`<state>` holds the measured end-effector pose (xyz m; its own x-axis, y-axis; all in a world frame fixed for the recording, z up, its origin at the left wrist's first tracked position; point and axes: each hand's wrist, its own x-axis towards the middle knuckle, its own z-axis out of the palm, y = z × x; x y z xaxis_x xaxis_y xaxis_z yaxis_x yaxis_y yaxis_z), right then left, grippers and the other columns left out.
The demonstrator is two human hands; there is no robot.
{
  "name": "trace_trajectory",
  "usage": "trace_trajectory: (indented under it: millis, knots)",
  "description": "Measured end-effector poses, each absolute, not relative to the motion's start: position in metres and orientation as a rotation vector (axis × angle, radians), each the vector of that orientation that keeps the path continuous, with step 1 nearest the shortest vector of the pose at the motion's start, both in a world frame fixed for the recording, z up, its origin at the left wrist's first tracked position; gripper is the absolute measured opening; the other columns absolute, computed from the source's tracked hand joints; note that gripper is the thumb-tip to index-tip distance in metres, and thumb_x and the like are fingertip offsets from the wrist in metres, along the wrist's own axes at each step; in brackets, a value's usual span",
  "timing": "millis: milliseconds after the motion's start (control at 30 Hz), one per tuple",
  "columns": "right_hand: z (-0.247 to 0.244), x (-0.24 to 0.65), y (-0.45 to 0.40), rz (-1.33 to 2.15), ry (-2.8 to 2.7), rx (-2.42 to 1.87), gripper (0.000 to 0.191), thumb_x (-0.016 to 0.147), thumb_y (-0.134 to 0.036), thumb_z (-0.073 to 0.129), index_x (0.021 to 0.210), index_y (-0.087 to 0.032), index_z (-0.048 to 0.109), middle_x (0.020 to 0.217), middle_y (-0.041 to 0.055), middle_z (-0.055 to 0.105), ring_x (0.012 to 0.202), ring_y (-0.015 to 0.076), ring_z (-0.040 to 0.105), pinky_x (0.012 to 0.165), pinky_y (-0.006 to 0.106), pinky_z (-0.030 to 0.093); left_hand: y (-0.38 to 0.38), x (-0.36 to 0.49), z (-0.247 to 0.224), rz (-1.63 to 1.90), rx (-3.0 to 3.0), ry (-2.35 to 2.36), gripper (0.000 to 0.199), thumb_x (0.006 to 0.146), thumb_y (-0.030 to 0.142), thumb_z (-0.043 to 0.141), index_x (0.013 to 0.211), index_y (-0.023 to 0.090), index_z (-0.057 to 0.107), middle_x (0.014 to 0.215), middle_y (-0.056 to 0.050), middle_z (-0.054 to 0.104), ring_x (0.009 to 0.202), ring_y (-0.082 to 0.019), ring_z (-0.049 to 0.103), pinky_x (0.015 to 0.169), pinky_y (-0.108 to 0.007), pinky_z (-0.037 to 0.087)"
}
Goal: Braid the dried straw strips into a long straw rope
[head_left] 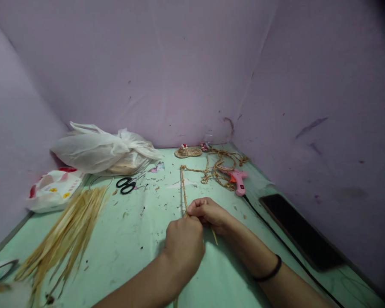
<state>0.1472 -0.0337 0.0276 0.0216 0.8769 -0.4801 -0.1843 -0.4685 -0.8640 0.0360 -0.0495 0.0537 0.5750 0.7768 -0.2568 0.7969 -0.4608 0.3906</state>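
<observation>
A thin twisted straw cord (183,184) runs toward me along the middle of the green table, up to my fingers. My left hand (184,239) is closed around its near end, with the back of the hand toward the camera; a strand shows below the wrist. Touching it on the right, my right hand (210,214) pinches the cord between thumb and fingertips. A short yellowish strand end (214,236) sticks out beneath my right hand. The far part of the cord bends right and joins a tangled coil of finished cord (224,164).
Loose dry straw strips (67,231), black-handled scissors (126,185), a white plastic bag (105,149) and a printed packet (56,188) lie left. A woven piece (188,152) sits at the back. Right are a pink glue gun (240,182), its cable and a dark phone (298,231).
</observation>
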Motion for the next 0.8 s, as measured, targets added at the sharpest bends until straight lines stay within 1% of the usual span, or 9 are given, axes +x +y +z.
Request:
trace_trajectory:
  millis: [100,200,233,267,333,467,533,700,800]
  knots:
    - [0.025,0.148,-0.034,1.613,-0.754,-1.402,0.009,0.052,-0.018,0.060,0.052,-0.012,0.053,0.043,-0.0026,0.052,0.037,0.0039,0.038,0.039,0.018,0.023,-0.042,0.033,0.059,-0.077,2.449,1.223,0.025,0.072,0.018,0.044,0.084,0.012,0.065,0.079,-0.015,0.063,0.075,-0.023,0.058,0.066,-0.031,0.040]
    - [0.023,0.151,-0.034,1.647,-0.766,-1.383,0.007,0.050,-0.017,0.060,0.052,-0.012,0.054,0.040,-0.0043,0.049,0.035,0.0035,0.035,0.038,0.019,0.021,-0.015,0.025,0.067,0.178,2.277,1.266,0.029,0.075,0.031,0.044,0.072,0.012,0.066,0.068,-0.010,0.063,0.065,-0.018,0.057,0.058,-0.027,0.039]
    - [0.023,0.152,-0.034,1.656,-0.774,-1.370,0.007,0.050,-0.016,0.060,0.052,-0.012,0.055,0.041,-0.0041,0.049,0.036,0.0036,0.036,0.038,0.019,0.022,-0.006,0.023,0.068,0.336,2.136,1.346,0.027,0.075,0.028,0.044,0.077,0.012,0.065,0.068,-0.008,0.063,0.061,-0.015,0.056,0.056,-0.025,0.039]
    - [0.023,0.153,-0.034,1.661,-0.784,-1.354,0.007,0.050,-0.017,0.060,0.052,-0.012,0.055,0.042,-0.0035,0.051,0.037,0.0039,0.037,0.039,0.018,0.024,0.003,0.021,0.069,0.387,1.933,1.366,0.027,0.074,0.026,0.045,0.089,0.012,0.063,0.068,-0.006,0.062,0.052,-0.012,0.053,0.051,-0.023,0.038]
    - [0.024,0.154,-0.034,1.661,-0.805,-1.320,0.007,0.051,-0.017,0.061,0.052,-0.012,0.056,0.045,-0.0024,0.053,0.041,0.0045,0.041,0.042,0.018,0.027,0.013,0.020,0.065,0.306,1.535,1.302,0.029,0.072,0.022,0.046,0.096,0.010,0.059,0.061,-0.003,0.060,0.039,-0.009,0.046,0.041,-0.021,0.034]
    - [0.023,0.155,-0.033,1.649,-0.904,-1.291,0.008,0.052,-0.016,0.061,0.057,-0.012,0.056,0.048,-0.0014,0.055,0.045,0.0061,0.046,0.046,0.018,0.031,0.014,0.024,0.050,0.124,1.184,1.048,0.015,0.068,0.019,0.051,0.064,0.006,0.057,0.049,-0.003,0.053,0.035,-0.008,0.045,0.035,-0.019,0.034]
    - [0.020,0.155,-0.032,1.624,-0.978,-1.317,0.009,0.052,-0.015,0.061,0.059,-0.012,0.055,0.050,-0.0013,0.056,0.047,0.0067,0.047,0.047,0.018,0.032,0.012,0.026,0.045,0.131,1.206,1.042,0.015,0.068,0.017,0.050,0.057,0.007,0.055,0.044,-0.003,0.051,0.034,-0.008,0.044,0.034,-0.019,0.034]
    - [0.009,0.154,-0.030,1.304,-1.292,-1.562,0.004,0.058,-0.015,0.055,0.061,-0.013,0.054,0.051,-0.0011,0.055,0.048,0.0079,0.046,0.048,0.019,0.033,0.011,0.028,0.040,0.099,1.373,1.229,0.017,0.065,0.013,0.046,0.048,0.012,0.047,0.034,-0.001,0.045,0.028,-0.010,0.040,0.031,-0.021,0.033]
    - [0.011,0.153,-0.032,0.990,-1.564,-1.765,0.010,0.060,-0.015,0.052,0.065,-0.013,0.060,0.055,0.0009,0.058,0.050,0.0090,0.046,0.046,0.019,0.031,0.013,0.028,0.036,0.082,1.438,1.305,0.012,0.058,0.010,0.045,0.047,0.014,0.045,0.032,0.002,0.042,0.026,-0.010,0.037,0.030,-0.020,0.027]
